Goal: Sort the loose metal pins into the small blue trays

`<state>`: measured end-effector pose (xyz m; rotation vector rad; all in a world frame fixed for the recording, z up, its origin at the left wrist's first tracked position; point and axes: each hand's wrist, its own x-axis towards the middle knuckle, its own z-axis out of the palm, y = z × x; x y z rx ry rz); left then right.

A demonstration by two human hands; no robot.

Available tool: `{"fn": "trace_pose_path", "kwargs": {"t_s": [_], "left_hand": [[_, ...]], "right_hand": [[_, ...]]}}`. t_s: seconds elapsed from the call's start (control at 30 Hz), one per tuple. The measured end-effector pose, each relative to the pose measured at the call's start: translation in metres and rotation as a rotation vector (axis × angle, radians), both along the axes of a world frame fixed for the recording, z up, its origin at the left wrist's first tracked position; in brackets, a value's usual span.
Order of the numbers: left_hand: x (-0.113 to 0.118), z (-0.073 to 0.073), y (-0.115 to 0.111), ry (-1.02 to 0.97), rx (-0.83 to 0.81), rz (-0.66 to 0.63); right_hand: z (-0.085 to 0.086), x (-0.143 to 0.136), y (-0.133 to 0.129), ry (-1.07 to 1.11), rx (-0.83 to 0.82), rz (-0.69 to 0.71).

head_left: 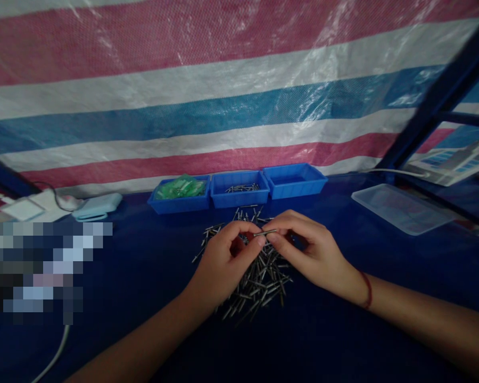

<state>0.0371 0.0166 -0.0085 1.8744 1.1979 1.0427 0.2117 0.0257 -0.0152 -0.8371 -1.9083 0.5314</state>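
Note:
A slim metal pin (265, 233) lies nearly level between my two hands, above a loose pile of similar metal pins (259, 290) on the dark blue tabletop. My left hand (222, 260) pinches its left end between thumb and forefinger. At the other end, the thumb and fingertips of my right hand (317, 249) close on the same pin. Both hands cover part of the pile. Beyond them stands a blue bin (239, 201) with several pins inside.
A blue bin (178, 206) with green plastic bags (181, 187) stands back left, another blue bin (297, 189) back right. A clear plastic lid (401, 209) lies right. A light blue case (98, 206) and a white cable (58, 351) are at left. Striped sheeting (207, 114) hangs behind.

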Motion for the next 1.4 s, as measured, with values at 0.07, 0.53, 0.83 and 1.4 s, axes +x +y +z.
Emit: {"fn": "trace_pose_path", "kwargs": {"t_s": [0.07,0.53,0.83,1.4], "left_hand": [[0.000,0.002,-0.002,0.009,0.059,0.011],[0.000,0.007,-0.008,0.066,0.277,0.030],[-0.001,0.001,-0.002,0.047,0.170,0.014],[-0.004,-0.009,0.005,-0.052,0.108,0.081]], "right_hand": [[0.000,0.000,0.000,0.000,-0.003,0.005],[0.000,-0.004,-0.002,-0.051,0.000,0.177],[0.002,-0.004,0.000,-0.002,0.009,-0.001],[0.035,-0.024,0.073,-0.167,0.429,-0.173]]}}
